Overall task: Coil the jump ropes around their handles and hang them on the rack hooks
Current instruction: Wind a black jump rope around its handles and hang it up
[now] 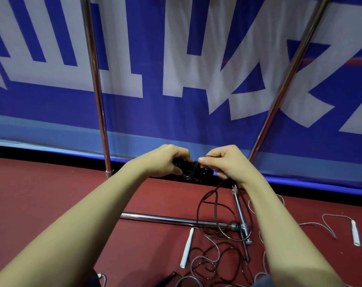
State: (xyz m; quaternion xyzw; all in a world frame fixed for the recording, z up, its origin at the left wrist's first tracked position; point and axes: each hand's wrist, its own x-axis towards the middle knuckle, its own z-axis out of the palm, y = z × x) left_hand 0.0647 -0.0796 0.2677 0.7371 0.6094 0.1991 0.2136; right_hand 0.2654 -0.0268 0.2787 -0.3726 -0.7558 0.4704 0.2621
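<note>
The black handles (193, 169) are gripped in the left hand (165, 161) as a winding core, while the dark rope (216, 195) is pinched by the right hand (223, 162), apparently for wrapping; its slack trails to the floor (51, 193).

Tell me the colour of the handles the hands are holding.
Black; the handles show between the left hand and right hand in the head view.

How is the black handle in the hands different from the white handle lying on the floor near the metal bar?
The black handle is held up off the floor, gripped by the left hand, while the white handle lies untouched on the red floor. The black handle has dark rope wound around it, with the right hand pinching the rope; the white handle is bare. Both are slim jump rope handles.
</note>
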